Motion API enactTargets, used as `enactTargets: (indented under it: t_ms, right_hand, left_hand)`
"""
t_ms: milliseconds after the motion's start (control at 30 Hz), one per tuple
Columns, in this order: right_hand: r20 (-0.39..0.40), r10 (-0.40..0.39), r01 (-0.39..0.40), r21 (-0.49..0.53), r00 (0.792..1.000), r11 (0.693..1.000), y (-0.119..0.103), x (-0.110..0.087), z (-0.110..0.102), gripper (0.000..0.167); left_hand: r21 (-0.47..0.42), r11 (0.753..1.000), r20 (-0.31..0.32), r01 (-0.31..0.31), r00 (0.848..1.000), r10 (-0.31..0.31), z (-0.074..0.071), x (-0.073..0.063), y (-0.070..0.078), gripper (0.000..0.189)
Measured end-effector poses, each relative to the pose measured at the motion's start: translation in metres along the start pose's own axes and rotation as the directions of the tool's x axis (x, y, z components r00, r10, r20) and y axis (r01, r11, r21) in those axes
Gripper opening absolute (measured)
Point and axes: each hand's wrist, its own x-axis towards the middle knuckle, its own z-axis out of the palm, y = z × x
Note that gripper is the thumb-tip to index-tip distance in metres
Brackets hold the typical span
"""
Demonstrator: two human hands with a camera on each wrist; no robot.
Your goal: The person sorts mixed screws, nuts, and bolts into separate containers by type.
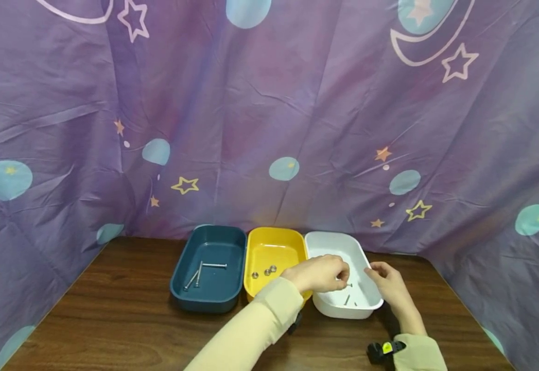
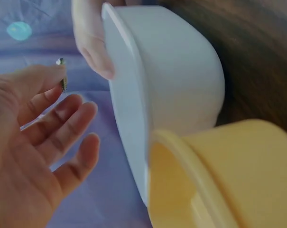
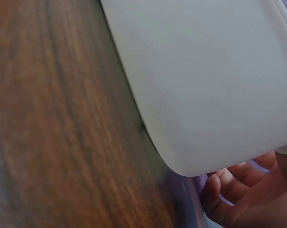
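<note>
My left hand point(image 1: 322, 273) is above the white bin point(image 1: 332, 310). In the left wrist view it pinches a small threaded screw point(image 2: 62, 76) between thumb and index finger, its other fingers loosely spread. At the white bin's right side, my right hand point(image 1: 389, 284) grips the rim with the thumb; the right wrist view shows the curled fingers point(image 3: 238, 183) by the outer wall. A few small screws point(image 1: 347, 299) lie inside the white bin, partly hidden by the left hand.
Left of the white bin stands a yellow bin point(image 1: 276, 232) with several nuts point(image 1: 267, 272). Beside that, a dark blue bin point(image 1: 206, 306) holds long bolts point(image 1: 198, 275). All stand on a brown wooden table point(image 1: 111, 309), before a purple patterned cloth point(image 1: 250, 129).
</note>
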Motion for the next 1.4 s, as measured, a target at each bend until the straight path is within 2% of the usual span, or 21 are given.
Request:
enactTargets:
  t_ms: [233,467,633,833,967,1100,1333,1400]
  right_hand:
    - [0.005,0.028,-0.028,0.008,1.000,1.000,0.000,0.001,0.000,0.033]
    - [-0.014,0.032,-0.032,0.002,0.999,0.999,0.001,0.000,0.000,0.030]
    - [-0.016,0.033,-0.033,-0.006,0.999,0.999,0.001,-0.001,-0.002,0.030]
    - [-0.031,0.038,-0.037,0.009,0.999,0.999,0.001,-0.001,-0.001,0.029]
    - [-0.013,0.039,-0.038,0.034,0.999,0.999,0.000,0.000,0.002,0.031]
    - [-0.013,0.042,-0.042,0.036,0.999,0.998,-0.001,0.000,0.004,0.030]
    - [-0.019,0.039,-0.038,0.036,0.999,0.999,0.000,-0.001,0.001,0.030]
    - [-0.017,0.038,-0.038,0.042,0.999,0.998,0.001,-0.001,0.001,0.030]
  left_hand:
    - [-0.011,0.998,0.001,0.062,0.998,-0.062,0.001,0.018,-0.016,0.016]
    - [0.005,0.997,0.010,0.082,0.997,-0.082,0.001,0.030,-0.027,0.018]
    - [0.017,0.993,0.036,0.117,0.992,-0.117,0.000,0.040,-0.028,0.018]
    - [0.023,0.989,0.036,0.143,0.989,-0.144,0.001,0.052,-0.029,0.015]
    - [0.041,0.984,0.037,0.176,0.983,-0.177,0.004,0.056,-0.033,0.014]
    - [0.041,0.984,0.026,0.176,0.984,-0.177,0.004,0.059,-0.035,0.013]
    - [0.064,0.978,0.016,0.201,0.979,-0.202,0.000,0.062,-0.028,0.014]
    - [0.067,0.976,0.016,0.208,0.978,-0.209,0.001,0.063,-0.027,0.007]
